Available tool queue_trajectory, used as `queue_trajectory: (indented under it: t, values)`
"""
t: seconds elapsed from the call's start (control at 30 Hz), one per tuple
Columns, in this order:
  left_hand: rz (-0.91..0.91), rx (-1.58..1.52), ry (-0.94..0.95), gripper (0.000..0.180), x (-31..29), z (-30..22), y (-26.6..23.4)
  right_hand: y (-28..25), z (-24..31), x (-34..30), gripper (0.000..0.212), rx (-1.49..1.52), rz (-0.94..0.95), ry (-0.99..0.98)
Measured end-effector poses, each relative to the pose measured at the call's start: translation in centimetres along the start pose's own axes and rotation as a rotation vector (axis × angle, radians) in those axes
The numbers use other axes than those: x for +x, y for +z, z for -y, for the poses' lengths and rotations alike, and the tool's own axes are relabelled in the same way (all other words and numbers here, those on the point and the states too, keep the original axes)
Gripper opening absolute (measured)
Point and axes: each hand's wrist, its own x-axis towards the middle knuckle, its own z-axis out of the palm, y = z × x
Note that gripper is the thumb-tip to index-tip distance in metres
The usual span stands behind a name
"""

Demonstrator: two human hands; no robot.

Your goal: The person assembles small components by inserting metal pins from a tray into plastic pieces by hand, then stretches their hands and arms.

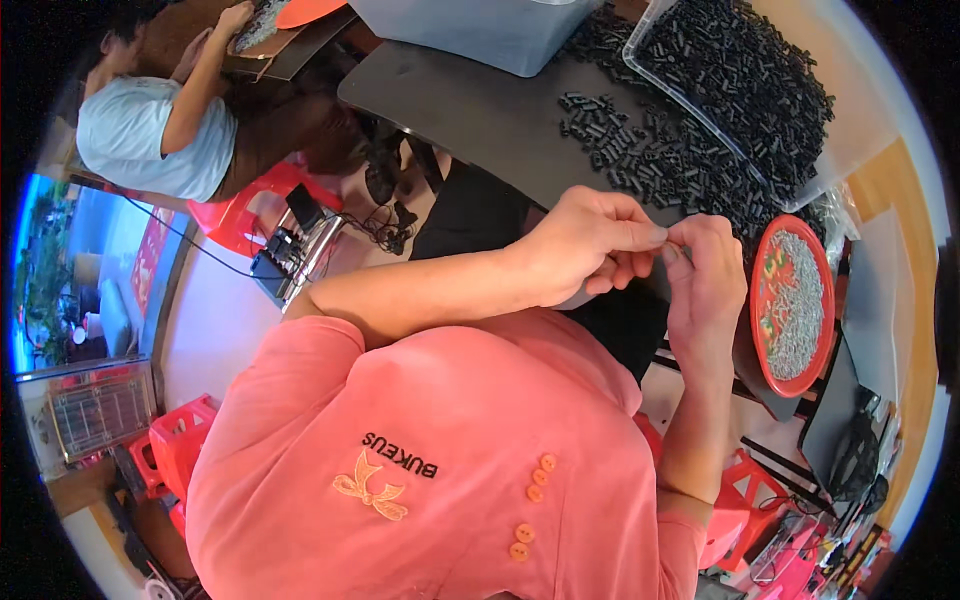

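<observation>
Black plastic pieces (640, 150), small and tube-like, lie heaped across the far part of the dark desk (470, 110) and fill a clear tray (745, 70) at its far right corner. The person's left hand (590, 245) and right hand (705, 275) meet over the near edge of the desk, fingertips pinched together on something very small; what it is cannot be made out, though it looks like one of the black pieces or a thin metal part. A red plate (795, 305) at the right edge holds a mound of small silvery pins (798, 300). Judging by the full tray, the large loose heap and the well-filled plate, most of the work appears to remain; no separate pile of finished pieces can be told apart.

A grey bin (480, 30) stands at the far edge of the desk. Red plastic stools (180, 440) stand on the pale floor to the left, with a tangle of black cables (385, 215) near the desk's left corner. Another person in a light shirt (150, 125) sits at the far left, hands on a separate board.
</observation>
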Motion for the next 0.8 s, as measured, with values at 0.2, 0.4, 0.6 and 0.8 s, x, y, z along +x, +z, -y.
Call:
queue_trajectory:
  t: [0.2,0.4,0.6,0.8]
  values:
    - [-0.008,-0.111,0.064,0.018,-0.3,-0.5,-1.3,2.1,0.1,0.2,0.017,0.303,-0.114,0.048]
    - [-0.061,-0.131,0.083,0.018,-0.2,-0.8,-1.9,3.4,0.3,1.3,0.012,0.406,-0.152,0.079]
    - [-0.265,0.559,0.461,0.011,0.5,-2.9,-4.7,2.6,-0.5,3.1,0.007,0.385,-0.141,0.140]
    - [-0.381,1.360,1.069,0.010,5.0,-5.5,-9.8,3.6,-2.7,2.9,0.005,0.600,-0.187,0.276]
